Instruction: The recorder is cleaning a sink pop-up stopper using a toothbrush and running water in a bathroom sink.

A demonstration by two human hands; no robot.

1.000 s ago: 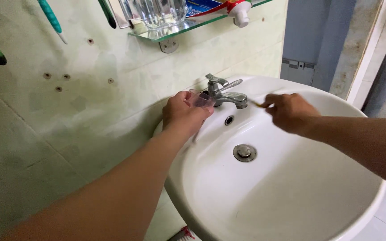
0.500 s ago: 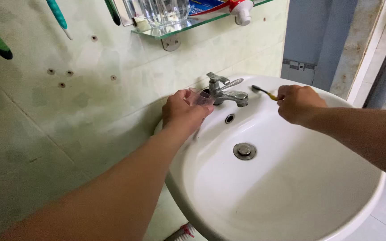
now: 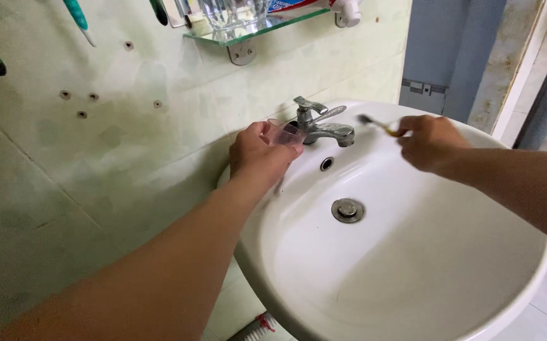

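My left hand (image 3: pixel 257 155) grips a small clear plastic cup (image 3: pixel 285 133) at the back rim of the white basin (image 3: pixel 412 278), just left of the chrome tap (image 3: pixel 324 128). My right hand (image 3: pixel 430 142) holds a toothbrush (image 3: pixel 376 123) with a yellow handle and dark bristles. Its head points left, in the air to the right of the tap spout. No water is seen running from the tap.
A metal drain plug (image 3: pixel 348 209) sits in the bowl and an overflow hole (image 3: pixel 327 163) lies under the spout. A glass shelf (image 3: pixel 248 28) above carries a glass tumbler (image 3: pixel 234 11) and a toothpaste tube (image 3: pixel 314 5). Toothbrushes (image 3: pixel 77 20) hang on the tiled wall.
My right hand drew the toothbrush away from the spout, up and to the right. My left hand with the cup stayed by the tap.
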